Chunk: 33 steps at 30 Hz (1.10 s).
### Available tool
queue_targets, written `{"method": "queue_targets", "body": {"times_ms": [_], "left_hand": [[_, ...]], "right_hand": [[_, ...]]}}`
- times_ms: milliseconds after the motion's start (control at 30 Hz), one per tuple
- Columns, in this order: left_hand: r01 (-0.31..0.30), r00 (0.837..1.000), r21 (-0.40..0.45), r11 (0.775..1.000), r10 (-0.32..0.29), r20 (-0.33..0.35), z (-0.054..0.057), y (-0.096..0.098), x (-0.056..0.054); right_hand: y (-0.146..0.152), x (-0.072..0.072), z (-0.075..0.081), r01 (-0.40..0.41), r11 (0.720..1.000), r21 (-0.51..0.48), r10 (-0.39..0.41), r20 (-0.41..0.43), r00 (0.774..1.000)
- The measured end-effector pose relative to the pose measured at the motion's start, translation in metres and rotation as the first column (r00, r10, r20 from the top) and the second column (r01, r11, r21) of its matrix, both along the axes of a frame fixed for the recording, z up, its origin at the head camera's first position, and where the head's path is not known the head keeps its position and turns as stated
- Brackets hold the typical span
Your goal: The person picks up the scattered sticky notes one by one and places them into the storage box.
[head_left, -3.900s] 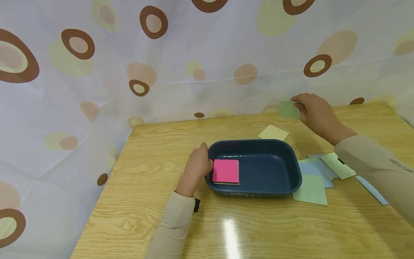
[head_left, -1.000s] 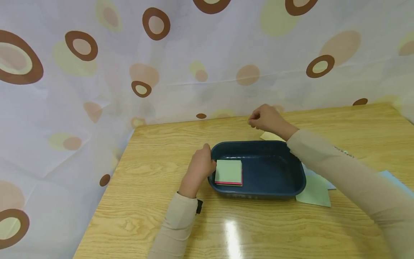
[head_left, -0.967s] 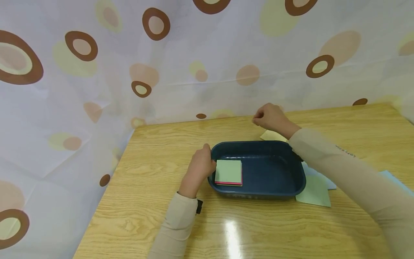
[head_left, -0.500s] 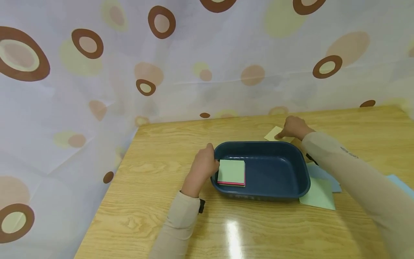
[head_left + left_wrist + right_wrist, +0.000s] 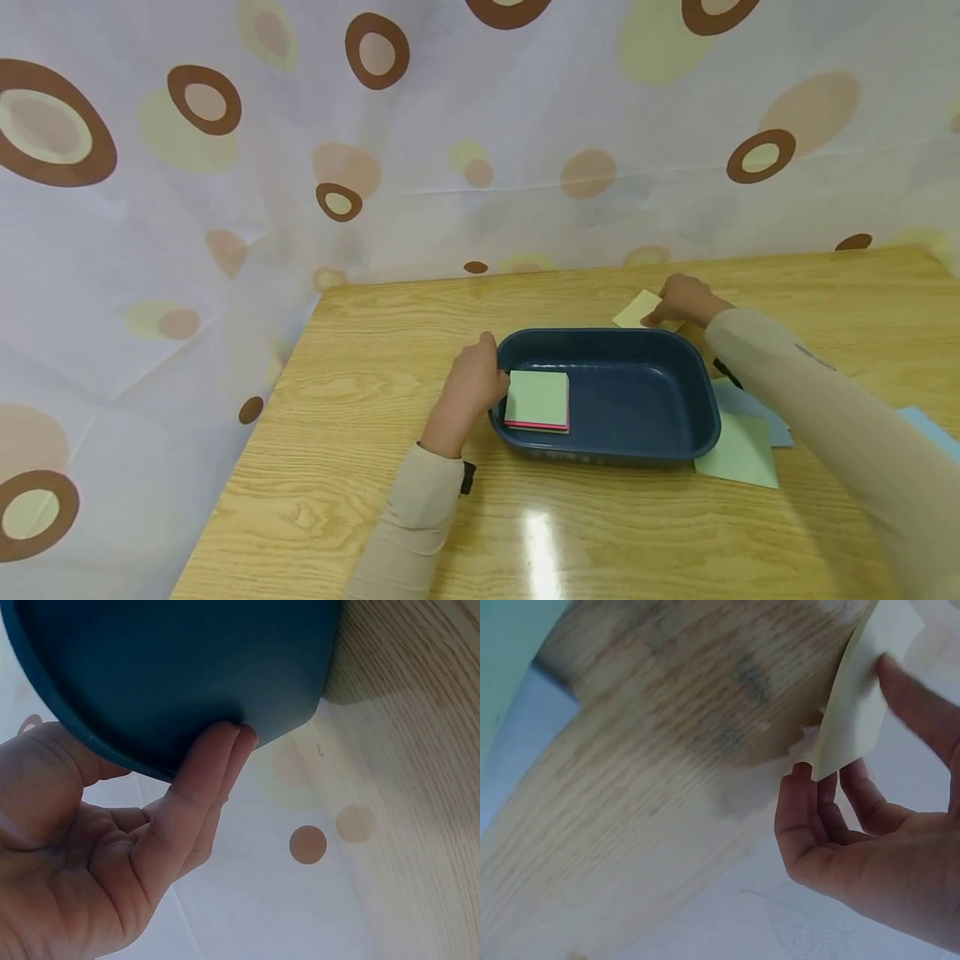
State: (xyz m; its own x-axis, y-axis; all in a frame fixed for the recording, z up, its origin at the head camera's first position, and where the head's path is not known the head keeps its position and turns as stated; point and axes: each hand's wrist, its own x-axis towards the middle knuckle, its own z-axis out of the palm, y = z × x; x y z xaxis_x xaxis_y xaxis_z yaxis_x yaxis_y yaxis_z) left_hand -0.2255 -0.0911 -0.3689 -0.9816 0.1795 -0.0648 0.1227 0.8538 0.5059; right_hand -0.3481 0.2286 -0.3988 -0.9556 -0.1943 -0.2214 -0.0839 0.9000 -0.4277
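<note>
The tray [image 5: 626,408] is clamped at one end by the left hand [image 5: 467,390], presumably for steadiness. Behind it, at the worktop [image 5: 360,375], the yellow note [image 5: 635,309] is pinched by the right hand [image 5: 684,300], likely being thin.

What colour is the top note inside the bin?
Pale green; the top note shows best in the head view.

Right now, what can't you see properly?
Head view: most of the stack, covered by its top note.
Head view: part of the yellow note, hidden by the right grip.
Head view: the far-right blue sheet, cut off by the picture's edge.
Left wrist view: tray, cut off by the top edge.
</note>
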Motion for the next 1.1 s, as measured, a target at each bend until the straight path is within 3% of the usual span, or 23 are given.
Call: {"method": "queue_targets", "body": {"times_ms": [200, 400, 733, 900, 1000, 1100], "left_hand": [[-0.002, 1.000, 0.000, 1.000, 0.002, -0.001, 0.001, 0.001, 0.001], [0.001, 1.000, 0.002, 1.000, -0.001, -0.009, 0.004, 0.002, 0.004], [-0.001, 1.000, -0.006, 1.000, 0.001, -0.013, 0.003, 0.003, 0.005], [0.003, 1.000, -0.001, 1.000, -0.003, -0.012, 0.003, 0.003, 0.005], [0.010, 1.000, 0.008, 1.000, -0.010, -0.010, 0.003, 0.004, 0.005], [0.019, 1.000, 0.018, 1.000, -0.019, -0.009, 0.004, 0.006, 0.005]], "right_hand": [[0.004, 0.010, 0.011, -0.023, 0.996, -0.086, 0.014, -0.109, 0.994], [0.009, 0.017, 0.029, -0.002, 0.978, -0.211, -0.021, -0.107, 0.994], [-0.002, 0.030, 0.080, -0.010, 0.939, -0.343, -0.035, -0.126, 0.991], [-0.028, 0.049, 0.104, -0.136, 0.894, -0.427, 0.151, 0.001, 0.989], [-0.052, 0.063, 0.102, -0.232, 0.880, -0.414, 0.297, 0.099, 0.950], [-0.076, 0.074, 0.091, -0.306, 0.880, -0.365, 0.383, 0.163, 0.909]]}}
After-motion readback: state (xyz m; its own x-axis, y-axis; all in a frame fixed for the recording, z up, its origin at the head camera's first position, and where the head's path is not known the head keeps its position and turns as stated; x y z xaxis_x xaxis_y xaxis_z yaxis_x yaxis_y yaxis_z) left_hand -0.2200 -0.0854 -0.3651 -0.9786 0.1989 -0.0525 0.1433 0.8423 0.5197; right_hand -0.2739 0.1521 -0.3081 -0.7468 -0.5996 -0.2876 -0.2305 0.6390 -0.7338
